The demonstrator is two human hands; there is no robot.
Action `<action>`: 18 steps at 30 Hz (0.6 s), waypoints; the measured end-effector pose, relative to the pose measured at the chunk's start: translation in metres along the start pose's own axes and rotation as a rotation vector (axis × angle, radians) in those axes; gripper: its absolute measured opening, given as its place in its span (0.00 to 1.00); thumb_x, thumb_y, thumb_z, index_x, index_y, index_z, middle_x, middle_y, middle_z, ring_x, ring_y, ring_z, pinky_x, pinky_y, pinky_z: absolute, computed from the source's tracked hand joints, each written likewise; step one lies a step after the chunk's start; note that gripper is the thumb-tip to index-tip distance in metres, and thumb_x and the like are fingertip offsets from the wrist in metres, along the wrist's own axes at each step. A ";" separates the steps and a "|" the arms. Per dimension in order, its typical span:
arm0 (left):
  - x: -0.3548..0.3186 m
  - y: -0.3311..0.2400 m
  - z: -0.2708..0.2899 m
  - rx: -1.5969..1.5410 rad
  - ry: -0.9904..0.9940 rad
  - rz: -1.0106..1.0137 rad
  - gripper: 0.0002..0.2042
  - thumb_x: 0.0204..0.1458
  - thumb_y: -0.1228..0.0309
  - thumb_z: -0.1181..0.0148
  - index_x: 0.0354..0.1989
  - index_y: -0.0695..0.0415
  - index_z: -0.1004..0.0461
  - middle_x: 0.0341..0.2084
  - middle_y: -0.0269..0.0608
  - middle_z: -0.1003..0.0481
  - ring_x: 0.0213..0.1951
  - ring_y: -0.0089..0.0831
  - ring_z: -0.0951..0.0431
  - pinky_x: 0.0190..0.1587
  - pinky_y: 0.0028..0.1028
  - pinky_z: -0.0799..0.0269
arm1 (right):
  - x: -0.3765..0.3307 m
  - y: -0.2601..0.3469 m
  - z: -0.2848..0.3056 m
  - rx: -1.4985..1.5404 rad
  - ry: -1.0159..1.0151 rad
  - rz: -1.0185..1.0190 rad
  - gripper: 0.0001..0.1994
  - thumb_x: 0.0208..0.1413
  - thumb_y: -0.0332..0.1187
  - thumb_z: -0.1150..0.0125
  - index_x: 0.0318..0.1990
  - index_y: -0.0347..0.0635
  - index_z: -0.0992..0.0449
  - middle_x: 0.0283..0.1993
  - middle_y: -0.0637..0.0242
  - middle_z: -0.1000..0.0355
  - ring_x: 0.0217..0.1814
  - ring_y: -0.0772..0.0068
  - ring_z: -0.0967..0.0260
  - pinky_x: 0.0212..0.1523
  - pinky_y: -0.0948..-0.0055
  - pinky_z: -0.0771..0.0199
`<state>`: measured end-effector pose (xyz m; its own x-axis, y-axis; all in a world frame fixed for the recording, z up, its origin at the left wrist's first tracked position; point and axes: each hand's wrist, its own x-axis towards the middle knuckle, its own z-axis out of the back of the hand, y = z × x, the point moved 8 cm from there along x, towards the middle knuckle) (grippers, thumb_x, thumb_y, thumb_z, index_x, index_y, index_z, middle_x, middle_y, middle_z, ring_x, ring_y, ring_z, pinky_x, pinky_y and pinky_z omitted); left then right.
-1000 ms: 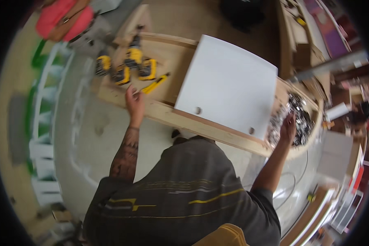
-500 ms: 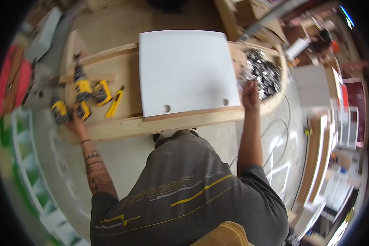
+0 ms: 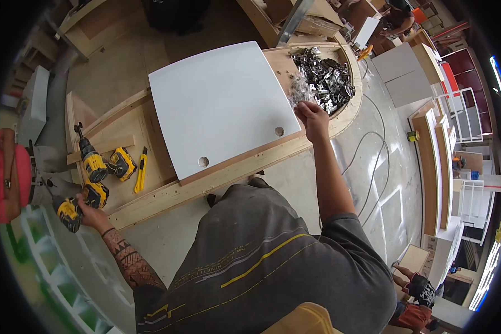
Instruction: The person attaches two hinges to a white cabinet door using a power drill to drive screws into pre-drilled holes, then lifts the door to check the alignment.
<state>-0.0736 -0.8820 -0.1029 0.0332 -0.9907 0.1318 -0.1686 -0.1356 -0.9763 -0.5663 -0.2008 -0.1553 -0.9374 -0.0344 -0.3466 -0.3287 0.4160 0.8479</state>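
Note:
My left hand [image 3: 92, 214] is closed around the handle of a yellow-and-black cordless drill [image 3: 68, 214], at the bench's left end. Beside it, a second cordless drill [image 3: 94, 166] lies on its side. My right hand [image 3: 314, 118] is pinched at the right edge of a white panel [image 3: 220, 106], fingertips against a heap of crumpled clear plastic [image 3: 301, 91]; what they hold is too small to tell. Two round holes show near the panel's front edge. Beyond the plastic lies a pile of shiny metal fittings, apparently hinges [image 3: 327, 79].
A yellow utility knife [image 3: 141, 170] lies between the drills and the panel on the wooden frame bench [image 3: 228, 188]. A cable [image 3: 381, 145] loops over the floor at right. Another person [image 3: 399, 21] is far off at upper right; more people [image 3: 420, 292] are at lower right.
The view has turned, so the bench now slopes up to the right. My left hand stays on the drill. My right hand stays by the plastic and fittings, fingers pinched.

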 end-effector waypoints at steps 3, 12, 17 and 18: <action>0.006 -0.034 0.035 -0.142 -0.099 -0.083 0.17 0.52 0.71 0.30 0.49 0.65 0.25 0.49 0.42 0.23 0.46 0.33 0.20 0.51 0.35 0.21 | 0.019 0.011 -0.040 -0.636 0.098 0.321 0.10 0.57 0.25 0.32 0.44 0.27 0.18 0.35 0.57 0.18 0.32 0.72 0.20 0.39 0.72 0.16; -0.165 -0.161 0.031 -0.037 0.187 -0.216 0.26 0.61 0.73 0.42 0.66 0.69 0.37 0.30 0.35 0.28 0.38 0.28 0.27 0.50 0.32 0.29 | 0.023 0.000 -0.101 -1.076 0.394 0.874 0.05 0.54 0.26 0.32 0.38 0.40 0.17 0.38 0.53 0.19 0.43 0.52 0.20 0.46 0.62 0.20; -0.284 -0.155 -0.053 -0.004 0.502 -0.047 0.28 0.63 0.72 0.45 0.69 0.71 0.42 0.31 0.36 0.28 0.37 0.26 0.27 0.49 0.27 0.29 | 0.038 -0.003 -0.086 -0.891 0.299 0.651 0.06 0.55 0.25 0.31 0.40 0.40 0.17 0.38 0.58 0.18 0.39 0.63 0.19 0.41 0.66 0.19; -0.305 -0.143 -0.067 -0.005 0.571 0.038 0.27 0.62 0.72 0.45 0.68 0.72 0.41 0.32 0.37 0.28 0.37 0.26 0.27 0.48 0.27 0.29 | 0.032 0.004 -0.089 -0.888 0.301 0.645 0.06 0.55 0.25 0.31 0.40 0.40 0.17 0.38 0.58 0.18 0.39 0.63 0.19 0.41 0.66 0.19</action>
<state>-0.1259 -0.5611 0.0084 -0.5101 -0.8432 0.1696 -0.1643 -0.0980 -0.9815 -0.6082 -0.2809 -0.1273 -0.9113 -0.3138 0.2664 0.3722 -0.3514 0.8591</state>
